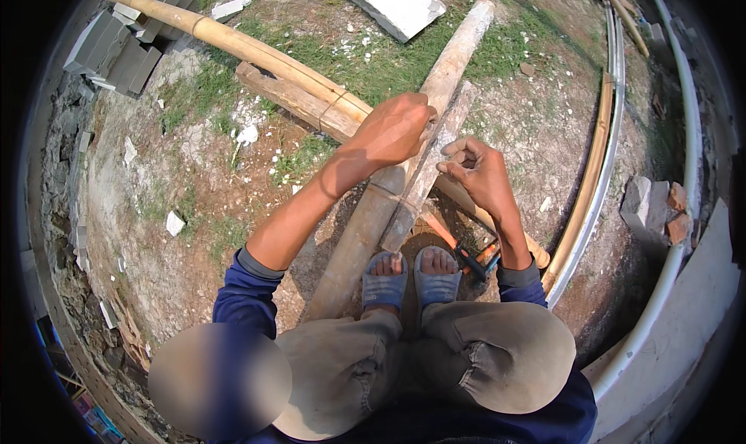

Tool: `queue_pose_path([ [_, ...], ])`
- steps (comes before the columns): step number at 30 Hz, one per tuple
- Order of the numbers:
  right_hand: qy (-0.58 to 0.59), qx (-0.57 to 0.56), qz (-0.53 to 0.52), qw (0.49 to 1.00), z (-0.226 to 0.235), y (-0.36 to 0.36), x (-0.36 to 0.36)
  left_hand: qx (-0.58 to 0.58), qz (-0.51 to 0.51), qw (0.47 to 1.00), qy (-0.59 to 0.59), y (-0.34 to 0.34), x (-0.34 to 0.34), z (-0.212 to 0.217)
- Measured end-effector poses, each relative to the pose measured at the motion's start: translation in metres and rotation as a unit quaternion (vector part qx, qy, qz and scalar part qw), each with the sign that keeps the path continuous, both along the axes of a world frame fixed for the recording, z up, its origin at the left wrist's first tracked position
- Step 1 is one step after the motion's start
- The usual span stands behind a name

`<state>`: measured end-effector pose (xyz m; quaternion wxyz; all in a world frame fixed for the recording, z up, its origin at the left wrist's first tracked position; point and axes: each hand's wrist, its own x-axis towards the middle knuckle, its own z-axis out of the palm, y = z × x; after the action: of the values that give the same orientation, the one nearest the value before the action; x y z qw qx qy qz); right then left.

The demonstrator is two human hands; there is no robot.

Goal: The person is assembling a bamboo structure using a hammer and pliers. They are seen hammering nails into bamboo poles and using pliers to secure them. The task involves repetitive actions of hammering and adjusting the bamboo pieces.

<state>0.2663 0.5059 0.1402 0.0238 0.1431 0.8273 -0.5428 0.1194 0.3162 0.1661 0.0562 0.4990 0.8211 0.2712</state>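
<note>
Two bamboo poles cross in front of my feet. One bamboo pole [233, 43] runs from the far left to the near right; the other bamboo pole [353, 234] slants from near left to far right. A wooden batten [311, 106] lies along the first, and a rough, whitish batten [408, 211] along the second. My left hand [396, 129] is closed above the second pole, by the crossing. To its right, my right hand [478, 172] curls beside the whitish batten, thumb and forefinger pinched. Whatever either hand holds is too small or hidden. Thin ties circle the poles.
Between my sandalled feet [437, 277] and right forearm lie tools with orange and black parts [466, 259]. A white block [395, 5] lies far ahead; grey blocks [116, 51] are stacked far left. Long metal channel [602, 172] and a pale pipe [688, 110] run along the right.
</note>
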Motion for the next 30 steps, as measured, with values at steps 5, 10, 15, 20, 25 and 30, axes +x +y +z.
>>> queue_pose_path([
  [5,-0.013,-0.079,0.032,0.996,-0.004,0.007,0.000,0.039,0.037,0.998,-0.045,-0.004,-0.002,-0.003],
  [10,0.008,-0.113,0.029,0.993,-0.006,0.006,0.011,0.007,0.056,0.989,-0.139,-0.004,-0.002,0.017],
  [15,0.000,-0.075,-0.013,0.997,-0.008,-0.006,0.011,0.002,0.054,0.989,-0.139,-0.003,-0.005,0.012],
  [20,-0.057,-0.058,-0.048,0.996,-0.028,0.008,0.030,0.060,0.177,0.979,-0.084,-0.009,-0.015,-0.004],
  [25,-0.079,-0.198,-0.126,0.969,-0.060,0.001,0.070,0.054,0.234,0.971,0.015,-0.023,-0.021,-0.025],
  [30,-0.154,-0.144,-0.074,0.975,-0.061,0.031,0.115,0.074,0.268,0.960,-0.030,-0.036,-0.006,-0.012],
])
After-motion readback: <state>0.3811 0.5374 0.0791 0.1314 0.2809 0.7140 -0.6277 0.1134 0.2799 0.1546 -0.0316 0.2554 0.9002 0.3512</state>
